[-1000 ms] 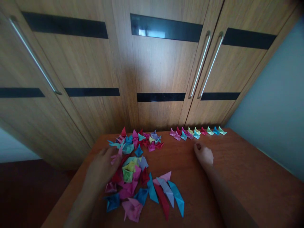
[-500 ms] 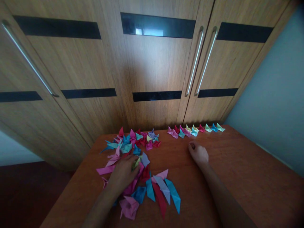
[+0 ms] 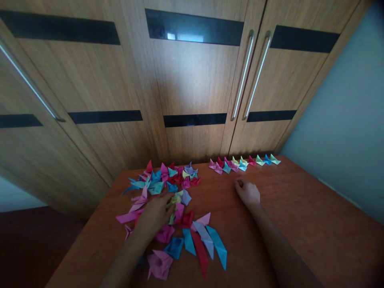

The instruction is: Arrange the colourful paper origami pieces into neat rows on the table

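Note:
My left hand (image 3: 157,212) is low over a loose heap of folded paper pieces, its thumb and fingers closed around a yellow-green origami piece (image 3: 175,199). A lilac piece (image 3: 186,197) touches that spot on the right, and a pink piece (image 3: 179,212) lies just below. Under the wrist are a magenta piece (image 3: 165,234) and a blue one (image 3: 174,248); the palm hides others. My right hand (image 3: 248,194) rests on the wooden table with curled fingers and nothing visible in them. Beyond it stands a row of small origami pieces (image 3: 259,161).
A dense group of coloured origami (image 3: 164,172) sits at the table's back left. Long folded strips, including a blue one (image 3: 218,246) and a red one (image 3: 200,254), fan out at front centre. A wooden wardrobe (image 3: 192,80) rises behind the table (image 3: 300,224), a pale wall at right.
My left hand has shifted slightly within the heap, and the pink and magenta pieces beside it have settled apart. My right hand keeps its pose. The whole view has turned a little.

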Available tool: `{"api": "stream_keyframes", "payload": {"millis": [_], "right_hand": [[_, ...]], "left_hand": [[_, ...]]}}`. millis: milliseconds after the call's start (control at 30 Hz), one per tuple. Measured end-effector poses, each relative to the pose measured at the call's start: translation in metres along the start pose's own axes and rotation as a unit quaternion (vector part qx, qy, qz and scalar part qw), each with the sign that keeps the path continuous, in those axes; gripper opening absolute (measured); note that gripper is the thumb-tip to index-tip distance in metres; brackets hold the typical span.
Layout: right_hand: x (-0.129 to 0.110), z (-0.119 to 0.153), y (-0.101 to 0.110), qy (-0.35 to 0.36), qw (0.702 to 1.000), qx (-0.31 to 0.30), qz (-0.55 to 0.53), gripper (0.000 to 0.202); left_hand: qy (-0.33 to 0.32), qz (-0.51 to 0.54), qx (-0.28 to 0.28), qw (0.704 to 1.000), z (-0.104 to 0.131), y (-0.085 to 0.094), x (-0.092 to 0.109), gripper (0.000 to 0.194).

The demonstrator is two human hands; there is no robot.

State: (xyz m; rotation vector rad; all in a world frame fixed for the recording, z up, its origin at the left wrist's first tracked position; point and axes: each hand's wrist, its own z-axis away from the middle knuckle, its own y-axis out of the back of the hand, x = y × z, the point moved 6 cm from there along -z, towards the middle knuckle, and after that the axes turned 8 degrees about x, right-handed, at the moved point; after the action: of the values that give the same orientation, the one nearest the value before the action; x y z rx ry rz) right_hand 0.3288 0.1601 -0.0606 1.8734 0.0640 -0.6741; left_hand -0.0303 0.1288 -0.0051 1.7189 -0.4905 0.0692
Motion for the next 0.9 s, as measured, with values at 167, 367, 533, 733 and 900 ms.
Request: {"api": "stream_keyframes", "payload": {"millis": [167, 367, 533, 733, 900], "right_hand": [[-0.002, 0.001, 0.001, 0.007, 1.0, 0.005, -0.011, 0.023], [-0.001, 0.001, 0.001, -0.01, 1.0, -0.007, -0.001, 0.026], [-0.002, 0.0, 0.001, 0.003, 1.0, -0.006, -0.002, 0.024], [0.0, 0.0, 0.002, -0.011, 1.0, -0.004, 0.003, 0.024], [-0.014, 0.004, 0.007, 0.006, 0.995, 0.012, -0.103, 0.023]], "left_hand": [[0.033, -0.071, 0.002, 0.997, 0.008, 0.011, -0.008, 0.037], [0.022, -0.041, -0.019, 0.999, 0.008, 0.009, -0.013, 0.034], [0.008, -0.019, -0.003, 1.0, 0.004, 0.01, -0.011, 0.017], [-0.003, 0.027, 0.102, 0.994, -0.004, 0.037, -0.008, 0.019], [-0.014, 0.157, 0.224, 0.962, -0.003, 0.069, 0.016, 0.018]]}}
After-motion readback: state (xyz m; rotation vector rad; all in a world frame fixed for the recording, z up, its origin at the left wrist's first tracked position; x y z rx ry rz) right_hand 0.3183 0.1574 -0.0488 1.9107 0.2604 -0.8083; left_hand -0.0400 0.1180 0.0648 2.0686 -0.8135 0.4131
